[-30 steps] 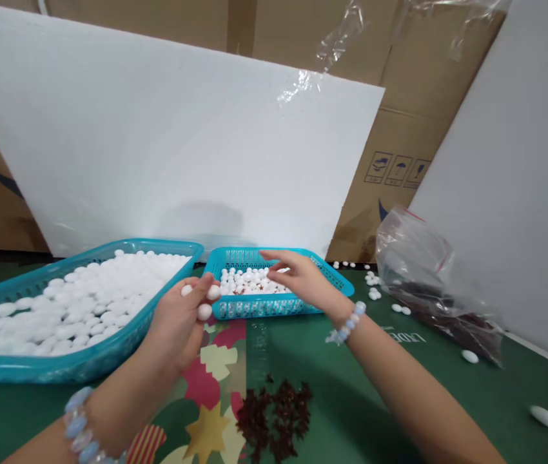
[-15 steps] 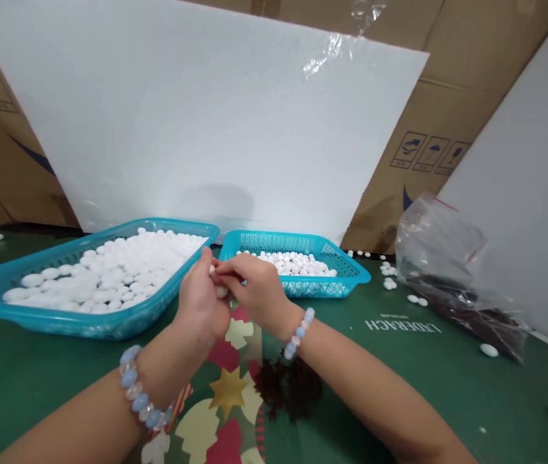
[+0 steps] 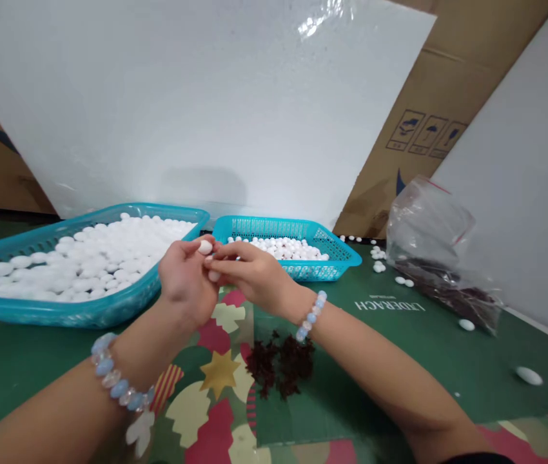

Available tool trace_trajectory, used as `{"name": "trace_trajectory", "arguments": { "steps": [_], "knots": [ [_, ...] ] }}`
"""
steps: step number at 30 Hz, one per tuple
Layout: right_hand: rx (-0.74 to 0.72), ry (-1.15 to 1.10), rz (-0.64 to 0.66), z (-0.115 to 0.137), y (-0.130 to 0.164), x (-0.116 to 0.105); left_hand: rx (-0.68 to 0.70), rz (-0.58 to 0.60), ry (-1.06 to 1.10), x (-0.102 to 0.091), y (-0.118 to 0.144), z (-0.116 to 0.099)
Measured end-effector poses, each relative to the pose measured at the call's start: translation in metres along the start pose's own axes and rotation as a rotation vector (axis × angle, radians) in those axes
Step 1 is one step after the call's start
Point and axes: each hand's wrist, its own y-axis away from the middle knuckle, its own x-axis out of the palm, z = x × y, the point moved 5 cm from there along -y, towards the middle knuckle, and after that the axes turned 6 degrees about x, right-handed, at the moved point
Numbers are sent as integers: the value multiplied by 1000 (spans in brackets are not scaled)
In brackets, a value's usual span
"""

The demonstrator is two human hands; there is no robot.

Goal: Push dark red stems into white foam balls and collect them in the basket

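My left hand (image 3: 187, 283) is turned palm up, with a small smooth white oval piece (image 3: 205, 247) held between its thumb and fingers. A second white oval piece (image 3: 213, 276) shows lower, by the fingers of both hands. My right hand (image 3: 254, 274) reaches in from the right, its fingers drawn together at the left hand's fingers. Whether the right fingertips grip anything is partly hidden. Beyond the hands stand a large turquoise basket (image 3: 124, 314) on the left and a smaller turquoise basket (image 3: 336, 265), both holding many white oval pieces.
Dark reddish-brown shredded clumps (image 3: 281, 364) lie on the green printed table covering (image 3: 342, 380). A clear plastic bag (image 3: 429, 219) with dark brown contents rests at the right, among several loose white ovals. A white board (image 3: 182, 109) leans against cardboard (image 3: 448, 71) behind.
The view has tilted down and shifted slightly. My left hand has opened out somewhat, so the white oval at its thumb shows more plainly. My right fingers have stretched out more.
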Motion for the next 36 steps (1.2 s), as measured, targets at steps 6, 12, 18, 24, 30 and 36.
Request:
{"name": "trace_trajectory", "arguments": {
  "steps": [6, 12, 18, 24, 30, 36],
  "knots": [
    [121, 37, -85, -4, -1, -12, 40, -3, -76, 5, 2, 2],
    [93, 121, -81, -2, 15, -27, 75, -81, -201, -6, -5, 3],
    [467, 46, 739, -24, 51, -22, 75, -58, -255, -5, -8, -5],
    [338, -37, 996, -14, 62, -7, 45, 38, -329, 0, -3, 0],
    [357, -82, 958, -13, 60, -3, 76, 186, -423, 3, -1, 3],
    [442, -178, 796, -9, 44, -29, 42, 341, -424, 7, 3, 8]
  ]
}}
